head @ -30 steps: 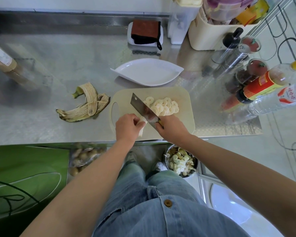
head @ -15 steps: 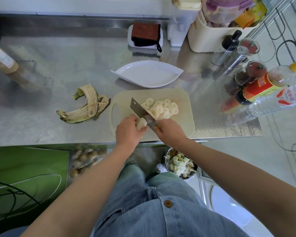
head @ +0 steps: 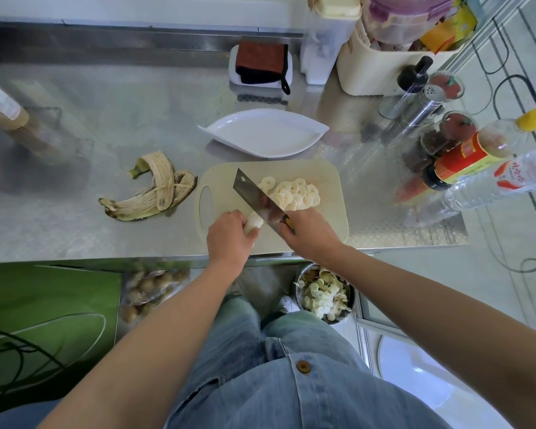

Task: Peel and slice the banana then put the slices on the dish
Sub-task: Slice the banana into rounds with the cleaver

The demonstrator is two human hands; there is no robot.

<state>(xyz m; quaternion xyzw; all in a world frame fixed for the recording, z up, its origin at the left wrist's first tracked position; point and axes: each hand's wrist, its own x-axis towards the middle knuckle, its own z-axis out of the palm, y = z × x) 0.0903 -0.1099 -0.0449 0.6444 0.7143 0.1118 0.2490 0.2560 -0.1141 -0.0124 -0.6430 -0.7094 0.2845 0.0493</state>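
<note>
On the beige cutting board (head: 328,218) my left hand (head: 229,239) grips the short remaining stub of peeled banana (head: 253,222). My right hand (head: 310,233) holds the handle of a cleaver (head: 256,199), whose blade stands against the stub's cut end. Several banana slices (head: 294,193) lie in a heap to the right of the blade. Just beyond the board sits a white leaf-shaped dish (head: 263,133) with nothing on it.
The banana peel (head: 152,193) lies on the steel counter left of the board. Bottles and spice jars (head: 464,156) crowd the right side, a cream bin (head: 372,69) and a folded cloth (head: 262,65) stand at the back. A bowl of scraps (head: 324,294) sits below the counter edge.
The cleaver has shifted slightly along the banana between cuts, and the stub in my left hand shows more above my fingers. The slice pile looks the same.
</note>
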